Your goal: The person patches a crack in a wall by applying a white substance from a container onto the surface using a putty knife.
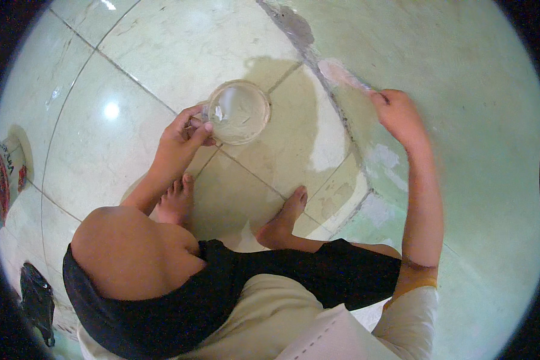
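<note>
My left hand (186, 129) is closed on the handle of a clear round mug (259, 129), held above the floor tiles. Whitish streaks show inside the mug. Over on the right, my right hand (396, 111) is closed around a slim pale tool (359, 82); its exact kind is unclear. The tool's far end meets a pinkish-white patch (335, 71) on the pale green wall (462, 120), just beside the dark seam where wall and floor tiles join. Most of the tool's grip is hidden by my fingers.
Whitish patches (378, 211) and a grey bare spot (294, 24) mark the wall near the seam. A printed pail (9, 174) stands at the far left, with a black crumpled item (37, 300) below it. My bare feet (285, 219) rest on the tiles.
</note>
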`<action>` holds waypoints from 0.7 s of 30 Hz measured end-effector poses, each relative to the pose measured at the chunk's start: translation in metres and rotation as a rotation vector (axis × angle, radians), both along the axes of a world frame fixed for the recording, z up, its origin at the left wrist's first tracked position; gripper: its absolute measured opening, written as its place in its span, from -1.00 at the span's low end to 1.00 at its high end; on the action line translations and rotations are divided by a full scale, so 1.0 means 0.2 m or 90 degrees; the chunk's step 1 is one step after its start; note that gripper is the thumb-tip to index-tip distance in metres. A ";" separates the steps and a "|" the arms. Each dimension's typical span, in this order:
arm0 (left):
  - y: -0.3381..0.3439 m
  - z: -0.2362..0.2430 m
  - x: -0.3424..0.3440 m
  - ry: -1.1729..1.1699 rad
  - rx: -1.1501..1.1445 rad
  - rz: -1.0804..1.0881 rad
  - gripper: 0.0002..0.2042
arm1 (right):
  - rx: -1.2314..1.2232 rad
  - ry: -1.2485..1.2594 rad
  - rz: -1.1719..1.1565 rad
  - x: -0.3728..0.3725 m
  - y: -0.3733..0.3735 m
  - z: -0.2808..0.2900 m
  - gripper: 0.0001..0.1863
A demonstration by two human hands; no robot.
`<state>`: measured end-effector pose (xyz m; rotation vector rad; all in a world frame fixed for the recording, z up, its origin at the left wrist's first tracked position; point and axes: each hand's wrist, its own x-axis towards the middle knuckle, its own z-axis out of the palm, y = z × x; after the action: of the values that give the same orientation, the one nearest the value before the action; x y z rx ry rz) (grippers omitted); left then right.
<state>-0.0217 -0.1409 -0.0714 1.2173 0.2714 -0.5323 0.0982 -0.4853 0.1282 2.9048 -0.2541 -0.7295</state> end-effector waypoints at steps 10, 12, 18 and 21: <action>-0.02 0.01 0.01 -0.007 0.025 -0.013 -0.60 | 0.001 -0.039 -0.022 -0.03 -0.16 -0.18 -0.52; -0.01 0.01 0.01 -0.007 0.013 -0.010 -0.60 | 0.007 -0.054 -0.044 -0.06 -0.18 -0.03 -0.53; 0.01 0.01 0.00 -0.001 0.036 -0.013 -0.59 | 0.053 -0.012 -0.167 -0.08 -0.09 0.21 -0.53; -0.01 0.00 0.01 -0.006 0.015 -0.007 -0.59 | 0.078 -0.008 -0.055 -0.06 -0.09 0.04 -0.52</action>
<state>-0.0201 -0.1428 -0.0710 1.2452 0.2633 -0.5336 0.0869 -0.5024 0.1358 3.0318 -0.3509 -0.7653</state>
